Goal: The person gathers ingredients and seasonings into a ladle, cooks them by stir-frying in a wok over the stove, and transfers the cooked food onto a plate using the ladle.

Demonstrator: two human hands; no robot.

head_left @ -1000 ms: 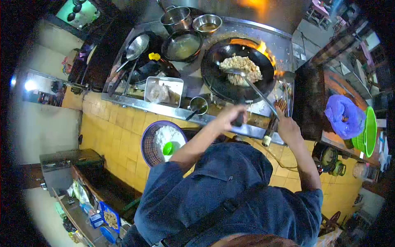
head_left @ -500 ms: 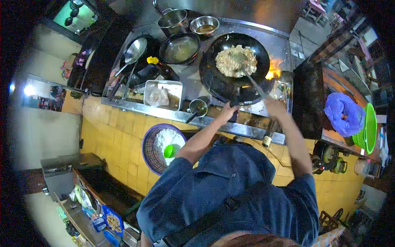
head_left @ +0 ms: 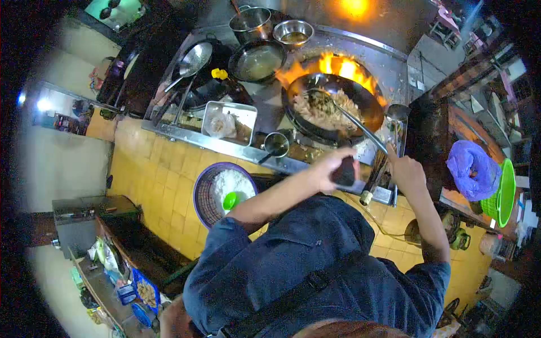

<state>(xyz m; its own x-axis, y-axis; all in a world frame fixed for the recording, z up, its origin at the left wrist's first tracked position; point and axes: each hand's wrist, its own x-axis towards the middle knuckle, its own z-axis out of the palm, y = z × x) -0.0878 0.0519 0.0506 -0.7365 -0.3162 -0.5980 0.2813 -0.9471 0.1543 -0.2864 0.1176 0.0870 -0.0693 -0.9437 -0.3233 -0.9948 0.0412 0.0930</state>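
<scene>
A black wok is tilted over the burner, with tall flames along its far rim. Pale, browned food lies in its lower part. My left hand is closed around the wok's dark handle, close to my body. My right hand grips the long metal handle of a ladle, whose head rests among the food. Motion blurs the food and the left hand a little.
Left of the wok are a pan of liquid, a steel pot, a metal bowl, a tray with a plastic bag and a mug. A purple basket of rice stands below. A green basket is at right.
My left hand has taken hold of the wok handle and drawn it nearer my body. The wok now tilts, and the flames have grown along its far side. The ladle has stayed in my right hand.
</scene>
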